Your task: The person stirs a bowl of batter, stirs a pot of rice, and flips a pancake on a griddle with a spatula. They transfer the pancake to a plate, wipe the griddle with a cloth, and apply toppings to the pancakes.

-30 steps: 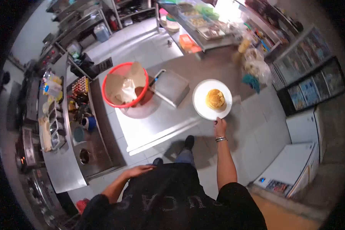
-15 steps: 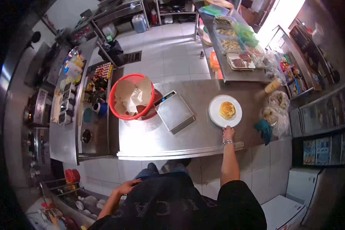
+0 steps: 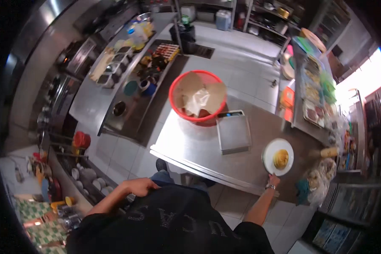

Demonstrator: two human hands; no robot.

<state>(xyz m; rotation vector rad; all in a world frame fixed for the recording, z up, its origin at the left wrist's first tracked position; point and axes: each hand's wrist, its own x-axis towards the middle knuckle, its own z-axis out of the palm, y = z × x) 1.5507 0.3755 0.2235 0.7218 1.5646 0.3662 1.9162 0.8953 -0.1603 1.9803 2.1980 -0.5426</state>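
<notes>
A round white plate (image 3: 268,157) rests on the steel worktable near its right end, with a stack of pancakes (image 3: 281,158) on it. My right hand (image 3: 273,180), a bracelet at its wrist, is closed on the plate's near rim. Against the side of my black shirt at the waist is my left hand (image 3: 139,186), its fingers curled in. Whatever those fingers hold, if anything, is hidden. To the left of the plate lies a flat steel kitchen scale (image 3: 234,133) with a small lit display, and nothing stands on its platform.
A red plastic basket (image 3: 198,119) lined with brown paper stands behind the scale. Plastic bags (image 3: 321,182) and a bottle (image 3: 329,152) are right of the plate. A side counter (image 3: 298,106) carries food containers. Another steel counter (image 3: 86,103) with shelves runs along the left.
My view has turned left, so the table and plate appear farther right and tilted. My left hand has curled up more at my waist. The right hand stays on the plate's rim.
</notes>
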